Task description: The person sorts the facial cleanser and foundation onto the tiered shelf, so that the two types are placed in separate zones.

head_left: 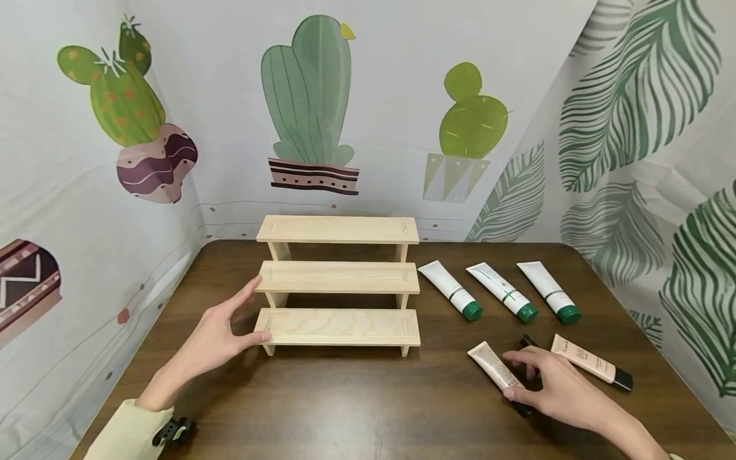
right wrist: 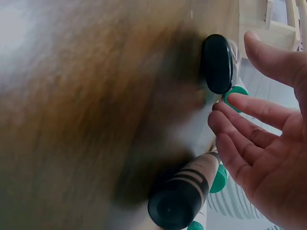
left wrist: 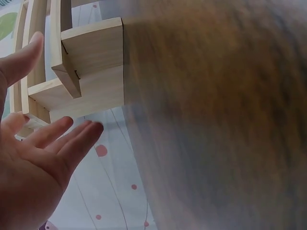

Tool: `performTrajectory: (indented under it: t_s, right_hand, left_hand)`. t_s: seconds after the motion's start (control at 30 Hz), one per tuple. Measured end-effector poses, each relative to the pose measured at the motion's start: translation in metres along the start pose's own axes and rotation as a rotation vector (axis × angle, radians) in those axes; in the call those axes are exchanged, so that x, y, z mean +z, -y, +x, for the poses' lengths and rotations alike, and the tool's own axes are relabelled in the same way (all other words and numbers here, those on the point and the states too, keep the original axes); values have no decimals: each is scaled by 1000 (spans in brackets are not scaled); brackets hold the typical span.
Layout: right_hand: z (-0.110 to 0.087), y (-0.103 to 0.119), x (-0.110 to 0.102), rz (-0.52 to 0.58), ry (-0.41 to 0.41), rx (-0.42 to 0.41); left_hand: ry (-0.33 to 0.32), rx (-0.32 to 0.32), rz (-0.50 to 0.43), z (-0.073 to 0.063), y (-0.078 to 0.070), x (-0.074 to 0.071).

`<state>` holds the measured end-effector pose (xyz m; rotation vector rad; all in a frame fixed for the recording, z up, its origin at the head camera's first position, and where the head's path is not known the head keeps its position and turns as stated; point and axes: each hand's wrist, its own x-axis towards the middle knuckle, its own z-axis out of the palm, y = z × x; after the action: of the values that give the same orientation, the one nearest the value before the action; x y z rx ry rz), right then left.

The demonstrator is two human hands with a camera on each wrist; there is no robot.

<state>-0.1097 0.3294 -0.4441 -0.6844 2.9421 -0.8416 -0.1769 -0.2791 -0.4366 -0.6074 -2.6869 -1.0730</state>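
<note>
A three-step wooden display rack (head_left: pixel 339 278) stands on the table. My left hand (head_left: pixel 215 338) is at its left end, thumb at the lowest step and index fingertip at the middle step. In the left wrist view, that hand's fingers (left wrist: pixel 79 139) are spread beside the rack. My right hand (head_left: pixel 558 386) hovers over a beige squeeze tube (head_left: pixel 493 364) with a black cap (right wrist: pixel 218 64). Its thumb is by the tube; the fingers are loosely bent around no object. Right of this hand lies another beige tube, marked BB (head_left: pixel 583 358). A small black item (head_left: pixel 526 340) is partly hidden behind the hand.
Three white tubes with green caps lie in a row right of the rack: a left one (head_left: pixel 448 287), a middle one (head_left: pixel 501 291) and a right one (head_left: pixel 549 291). Patterned cloth (head_left: pixel 397 128) hangs behind the brown table (head_left: pixel 345 409).
</note>
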Motion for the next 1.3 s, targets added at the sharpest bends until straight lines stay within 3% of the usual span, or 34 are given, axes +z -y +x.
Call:
performTrajectory:
  t_s: [0.23, 0.53, 0.93, 1.3]
  right_hand:
    - [2, 0, 1, 82, 34, -8]
    - [4, -1, -1, 168, 108, 9]
    - [7, -4, -3, 188, 123, 44]
    - [8, -5, -7, 169, 142, 14]
  left_hand:
    - [37, -4, -134, 1, 2, 1]
    - [41, 1, -166, 0, 2, 1]
    - [48, -11, -222, 0, 0, 0]
    - [45, -7, -239, -1, 2, 1]
